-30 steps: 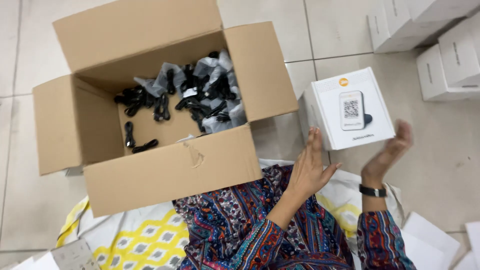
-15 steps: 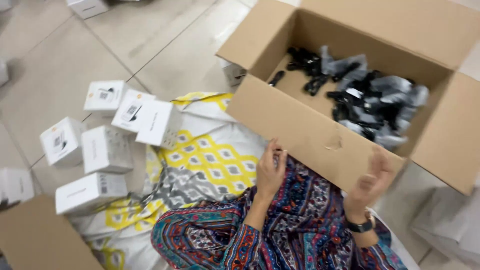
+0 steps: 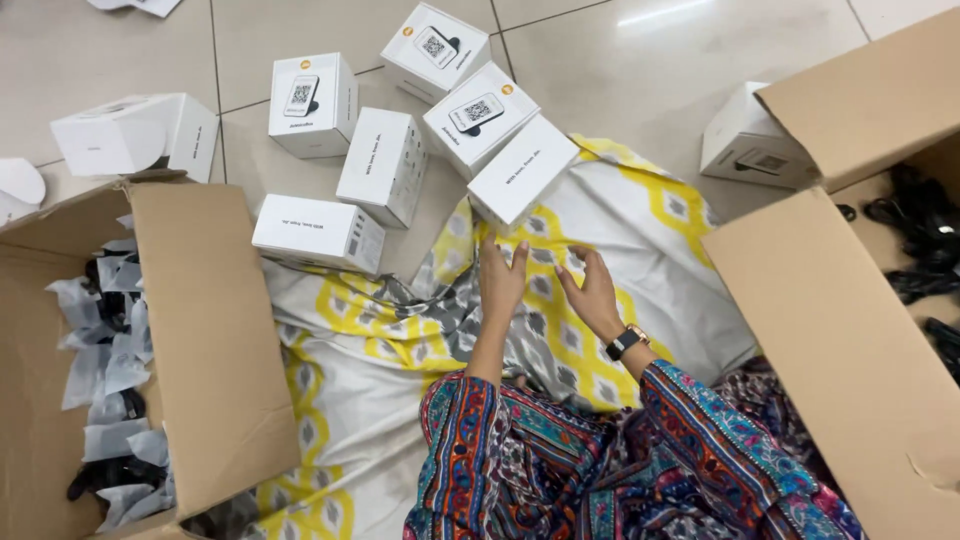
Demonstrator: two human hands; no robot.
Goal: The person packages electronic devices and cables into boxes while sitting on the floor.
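Bright, even indoor light; streak of glare on floor tiles point(image 3: 660, 12); soft shadows.

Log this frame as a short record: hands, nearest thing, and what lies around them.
left hand: open, fingers spread, empty, over the yellow-patterned cloth
right hand: open, empty, black wristwatch on the wrist
nearest thing: white box lying just beyond both hands, at the cloth's edge
other white boxes: a loose group on the tiled floor
left cardboard box: open, holds wrapped dark items
right cardboard box: open, dark items inside
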